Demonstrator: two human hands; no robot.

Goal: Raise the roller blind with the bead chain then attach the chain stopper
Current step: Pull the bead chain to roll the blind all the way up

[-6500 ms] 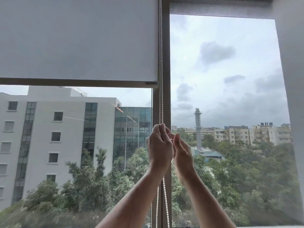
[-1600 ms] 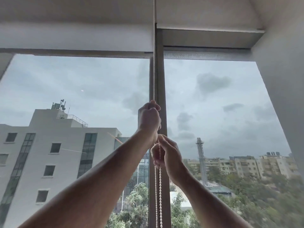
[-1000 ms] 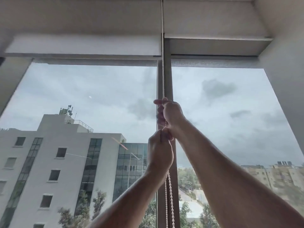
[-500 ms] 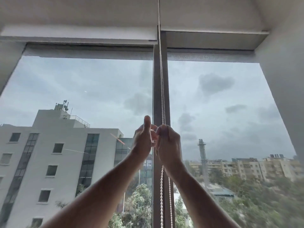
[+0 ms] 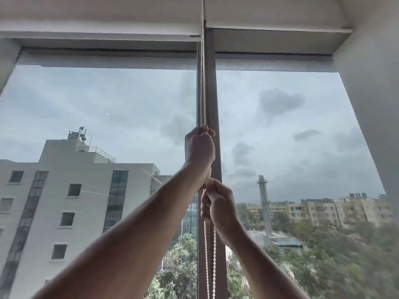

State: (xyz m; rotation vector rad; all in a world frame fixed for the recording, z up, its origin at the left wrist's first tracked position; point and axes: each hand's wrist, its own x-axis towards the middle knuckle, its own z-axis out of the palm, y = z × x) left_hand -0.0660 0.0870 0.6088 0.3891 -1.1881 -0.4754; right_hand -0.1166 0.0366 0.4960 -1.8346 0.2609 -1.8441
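Note:
A white bead chain (image 5: 203,87) hangs as two strands in front of the dark window post (image 5: 212,104). My left hand (image 5: 199,148) is raised high and closed around the chain. My right hand (image 5: 219,207) grips the chain just below it, fingers curled. Both strands drop on below my right hand (image 5: 210,266). The left roller blind (image 5: 97,29) is rolled almost fully up, only its bottom bar showing under the ceiling recess. No chain stopper is visible.
The right blind (image 5: 276,41) is also up near the top frame. A white wall (image 5: 375,104) closes the window recess on the right. Outside the glass are a grey building (image 5: 75,201), trees and sky.
The left blind has gone from half lowered to nearly fully raised. Since half a second ago, my left hand has moved up the chain above my right hand, which has dropped lower.

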